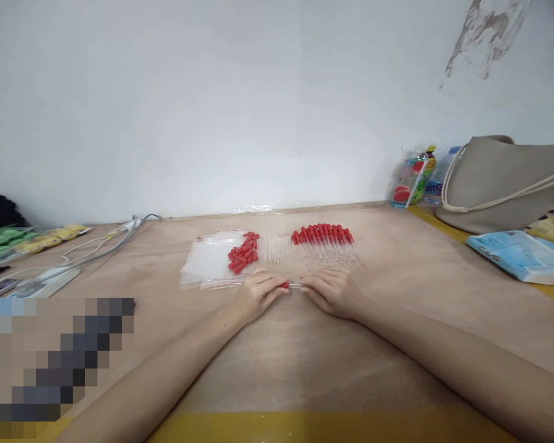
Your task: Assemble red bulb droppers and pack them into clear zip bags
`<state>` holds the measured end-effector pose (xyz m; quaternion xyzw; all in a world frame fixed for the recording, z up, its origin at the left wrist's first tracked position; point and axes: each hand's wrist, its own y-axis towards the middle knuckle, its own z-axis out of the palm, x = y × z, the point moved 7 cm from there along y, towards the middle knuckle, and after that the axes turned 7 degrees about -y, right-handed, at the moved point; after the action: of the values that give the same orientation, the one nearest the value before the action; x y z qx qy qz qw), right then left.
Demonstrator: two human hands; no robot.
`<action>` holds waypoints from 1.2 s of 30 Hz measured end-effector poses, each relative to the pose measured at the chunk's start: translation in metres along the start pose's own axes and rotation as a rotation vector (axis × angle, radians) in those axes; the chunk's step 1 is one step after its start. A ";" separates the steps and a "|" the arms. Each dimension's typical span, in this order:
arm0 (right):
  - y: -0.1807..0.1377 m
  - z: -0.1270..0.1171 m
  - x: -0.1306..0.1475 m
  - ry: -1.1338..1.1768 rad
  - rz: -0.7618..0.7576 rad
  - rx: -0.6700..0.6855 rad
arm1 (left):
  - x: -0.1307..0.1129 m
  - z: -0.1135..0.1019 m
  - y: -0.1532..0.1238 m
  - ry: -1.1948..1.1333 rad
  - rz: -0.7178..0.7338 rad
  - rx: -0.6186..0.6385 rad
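Observation:
Low over the table's middle, my left hand (pixel 257 294) pinches a red rubber bulb (pixel 284 285). My right hand (pixel 331 291) faces it, its fingers closed on a thin clear dropper tube (pixel 295 285). The tube's left end meets the bulb; how deep it sits inside is hidden by my fingers. Just beyond my left hand lies a pile of loose red bulbs (pixel 242 253), partly on clear plastic zip bags (pixel 203 261). A row of bare clear tubes (pixel 275 248) lies beyond the gap between my hands. Behind my right hand, several droppers with red bulbs (pixel 322 235) lie side by side.
A power strip (pixel 50 282) with cables and green and yellow packets (pixel 58 237) lie at the left. At the right are bottles (pixel 413 178), a grey bag (pixel 503 181) and a blue packet (pixel 519 255). A white wall (pixel 212 111) closes off the table's back.

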<state>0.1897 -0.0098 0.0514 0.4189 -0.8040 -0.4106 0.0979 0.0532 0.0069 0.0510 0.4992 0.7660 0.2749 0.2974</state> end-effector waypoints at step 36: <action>0.012 0.018 0.005 0.042 0.020 0.192 | 0.011 0.011 0.000 -0.042 -0.095 0.078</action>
<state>0.1702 0.0008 0.0480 0.4267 -0.8415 -0.3220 0.0783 0.0579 0.0185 0.0413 0.4792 0.7924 0.2200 0.3068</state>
